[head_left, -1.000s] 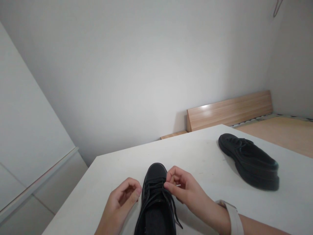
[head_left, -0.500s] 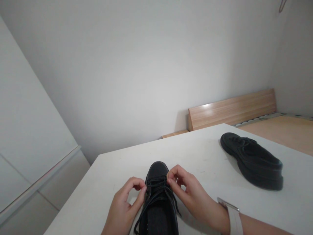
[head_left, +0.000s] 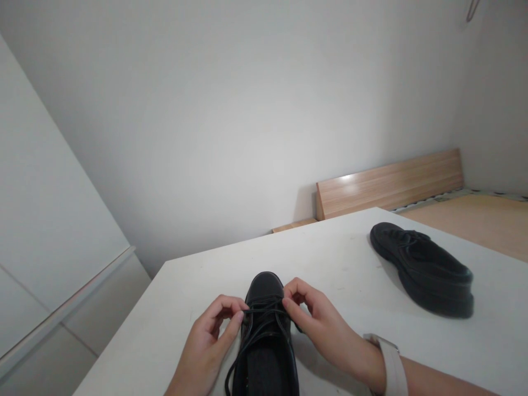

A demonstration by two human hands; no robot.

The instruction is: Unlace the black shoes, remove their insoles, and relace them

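A black lace-up shoe (head_left: 266, 287) rests on the white table, toe pointing away from me, its opening nearest me. Between finger and thumb, my left hand (head_left: 212, 335) pinches the black shoelace (head_left: 264, 311) at the shoe's left side. My right hand (head_left: 319, 324) has its thumb and forefinger closed at the right side of the lacing, on what looks like the same lace. A loose lace end hangs over the shoe's left side down to the table. The part of the lace inside my right fingers is hidden.
The matching black shoe (head_left: 429, 269) stands on the white table (head_left: 330, 253) to the right. Beyond the table are a wooden headboard (head_left: 391, 184) and a bed base (head_left: 474, 220). A white cabinet (head_left: 53, 220) lies to the left.
My left hand has drawn slightly left, and a stretch of lace now shows taut across the shoe between both hands. The right hand has barely moved.
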